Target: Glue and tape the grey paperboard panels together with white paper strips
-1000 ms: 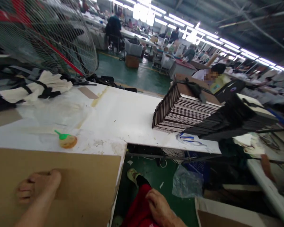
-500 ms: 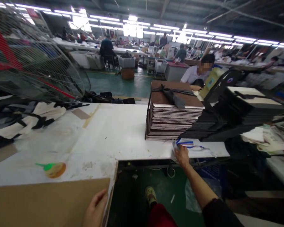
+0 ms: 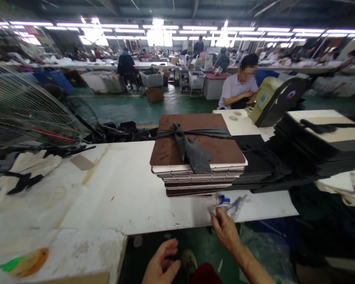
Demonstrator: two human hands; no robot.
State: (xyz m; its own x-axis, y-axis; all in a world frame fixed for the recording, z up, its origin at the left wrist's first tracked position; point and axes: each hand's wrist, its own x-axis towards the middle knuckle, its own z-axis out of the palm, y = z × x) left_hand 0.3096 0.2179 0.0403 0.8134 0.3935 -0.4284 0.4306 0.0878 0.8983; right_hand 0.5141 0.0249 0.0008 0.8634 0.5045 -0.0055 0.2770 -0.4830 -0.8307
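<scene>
My right hand [image 3: 225, 230] reaches to the front edge of the white table [image 3: 130, 197] and pinches a clear plastic bag with blue marks [image 3: 229, 204]. The bag lies just in front of a tied stack of brown boards [image 3: 195, 157], bound with a dark strap knotted on top. My left hand [image 3: 161, 266] hovers low over the gap in front of the table, its fingers loosely curled and holding nothing. Below both hands I see a red garment [image 3: 205, 275].
A wire fan guard [image 3: 26, 114] stands at the left above pale cloth pieces with black straps [image 3: 20, 173]. An amber bottle with a green nozzle [image 3: 20, 262] lies at the front left. Dark stacks [image 3: 322, 146] fill the right. A seated person [image 3: 239, 85] works behind.
The view swung right and up, and the cardboard sheet dropped out of sight. My right hand rose from my lap to the plastic bag. My left hand left the cardboard and came toward the middle.
</scene>
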